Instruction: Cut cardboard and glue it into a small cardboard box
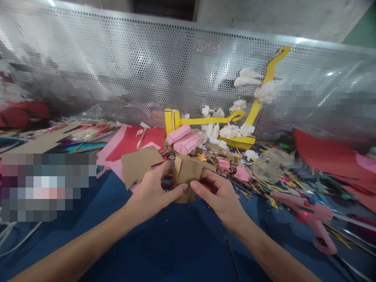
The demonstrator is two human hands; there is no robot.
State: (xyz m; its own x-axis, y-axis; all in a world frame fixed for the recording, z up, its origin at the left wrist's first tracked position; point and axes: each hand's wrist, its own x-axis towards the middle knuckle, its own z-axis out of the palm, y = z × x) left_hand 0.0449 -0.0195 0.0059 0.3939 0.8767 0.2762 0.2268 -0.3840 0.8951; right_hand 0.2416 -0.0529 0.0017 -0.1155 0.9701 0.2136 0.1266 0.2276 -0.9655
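Observation:
Between my two hands, just above the blue table, is a small folded piece of brown cardboard point(189, 170), shaped like a little box. My left hand point(155, 186) grips its left side, thumb across the front face. From the right, my right hand point(217, 192) holds it with the thumb on the lower front; its other fingers are partly hidden behind. A flat brown cardboard sheet point(139, 162) lies beside my left hand. Behind the held piece sit pink folded paper blocks point(188, 143).
A pink glue gun point(311, 217) with a lit red light lies at the right, its cord trailing. Yellow strip shapes with white tufts point(237, 141) stand against the perforated metal panel point(117, 70). Paper scraps point(242, 172) and red sheets point(323, 160) cover the back of the table point(132, 246).

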